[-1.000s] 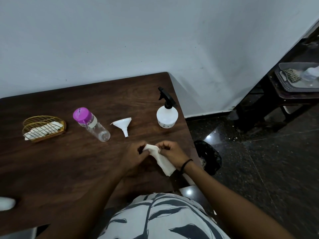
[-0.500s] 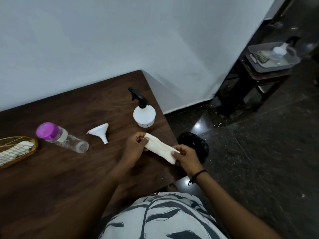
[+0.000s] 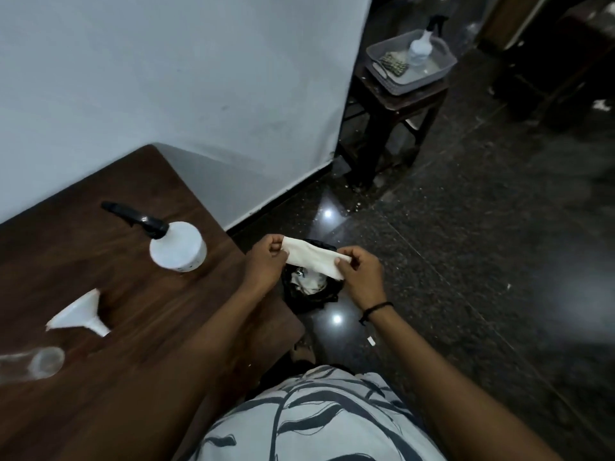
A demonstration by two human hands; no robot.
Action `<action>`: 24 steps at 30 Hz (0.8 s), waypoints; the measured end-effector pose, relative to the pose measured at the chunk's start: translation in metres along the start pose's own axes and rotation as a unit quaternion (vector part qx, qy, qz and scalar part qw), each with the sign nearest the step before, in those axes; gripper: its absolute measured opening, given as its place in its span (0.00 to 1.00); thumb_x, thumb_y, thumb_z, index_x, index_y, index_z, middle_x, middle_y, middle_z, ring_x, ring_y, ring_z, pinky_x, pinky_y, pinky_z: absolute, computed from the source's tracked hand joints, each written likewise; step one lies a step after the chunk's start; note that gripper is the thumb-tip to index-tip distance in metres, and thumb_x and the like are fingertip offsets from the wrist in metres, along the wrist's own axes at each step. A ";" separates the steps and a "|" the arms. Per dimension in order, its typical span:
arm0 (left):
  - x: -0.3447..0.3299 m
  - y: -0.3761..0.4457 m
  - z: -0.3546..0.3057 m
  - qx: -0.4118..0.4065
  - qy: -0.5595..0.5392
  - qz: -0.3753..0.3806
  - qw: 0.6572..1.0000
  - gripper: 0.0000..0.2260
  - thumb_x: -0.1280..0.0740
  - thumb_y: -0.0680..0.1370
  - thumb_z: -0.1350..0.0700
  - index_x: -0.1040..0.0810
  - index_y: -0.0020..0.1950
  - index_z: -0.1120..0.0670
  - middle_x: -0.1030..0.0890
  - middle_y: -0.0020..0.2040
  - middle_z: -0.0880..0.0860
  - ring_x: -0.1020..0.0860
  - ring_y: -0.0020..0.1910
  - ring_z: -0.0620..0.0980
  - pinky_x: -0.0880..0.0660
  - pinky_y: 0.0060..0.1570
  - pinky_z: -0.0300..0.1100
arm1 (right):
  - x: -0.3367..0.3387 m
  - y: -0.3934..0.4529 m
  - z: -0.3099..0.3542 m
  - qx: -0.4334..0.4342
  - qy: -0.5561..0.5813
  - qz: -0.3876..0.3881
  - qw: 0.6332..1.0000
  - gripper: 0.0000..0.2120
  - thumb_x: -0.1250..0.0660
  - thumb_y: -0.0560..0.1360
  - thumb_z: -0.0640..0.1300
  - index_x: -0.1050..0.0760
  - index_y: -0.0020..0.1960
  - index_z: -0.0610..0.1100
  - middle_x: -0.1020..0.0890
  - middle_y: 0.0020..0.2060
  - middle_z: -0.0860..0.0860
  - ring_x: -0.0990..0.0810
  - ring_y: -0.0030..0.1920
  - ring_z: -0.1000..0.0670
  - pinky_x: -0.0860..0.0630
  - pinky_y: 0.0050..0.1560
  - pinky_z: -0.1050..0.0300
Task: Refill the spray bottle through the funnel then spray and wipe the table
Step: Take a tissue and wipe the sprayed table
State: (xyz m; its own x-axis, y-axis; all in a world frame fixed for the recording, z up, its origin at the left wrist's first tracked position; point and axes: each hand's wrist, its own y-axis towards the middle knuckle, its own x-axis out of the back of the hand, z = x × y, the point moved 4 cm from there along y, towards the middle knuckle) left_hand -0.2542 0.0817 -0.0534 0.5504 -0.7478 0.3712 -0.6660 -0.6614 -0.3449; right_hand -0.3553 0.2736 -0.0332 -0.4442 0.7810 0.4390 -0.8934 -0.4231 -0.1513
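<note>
Both hands (image 3: 266, 261) (image 3: 362, 277) are pinching the limp tissue (image 3: 314, 259) by its ends (light, tearable) over the bin (image 3: 311, 287), mid-frame.

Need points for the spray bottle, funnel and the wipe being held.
spray bottle (image 3: 176, 247), head view, on its white round body.
funnel (image 3: 78, 314), head view, on the outer wall of its cone.
wipe (image 3: 314, 257), head view, on the stretched middle between the two hands.

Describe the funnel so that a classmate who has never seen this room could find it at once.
Start at the dark wooden table against the pale wall. On it stands a white spray bottle with a black trigger; nearer the person lies the funnel. It is the only small white cone with a narrow spout, tipped on its side, unlike the clear bottle beside it.
</note>
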 end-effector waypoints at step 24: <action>-0.037 0.047 -0.008 -0.096 0.287 0.096 0.948 0.20 0.38 0.79 0.59 0.30 0.71 0.57 0.25 0.67 0.57 0.28 0.66 0.58 0.30 0.66 0.52 | -0.033 0.092 -0.078 -0.212 -0.214 0.111 0.947 0.16 0.32 0.76 0.43 0.24 0.61 0.37 0.19 0.57 0.39 0.21 0.57 0.39 0.27 0.50 0.53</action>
State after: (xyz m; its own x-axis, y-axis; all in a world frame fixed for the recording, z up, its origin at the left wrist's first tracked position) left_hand -0.3097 0.0790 -0.0763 0.0820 -0.6627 0.7444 -0.8360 -0.4524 -0.3106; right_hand -0.4282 0.2446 -0.1313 -0.6366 0.3980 0.6606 -0.7689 -0.2619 -0.5833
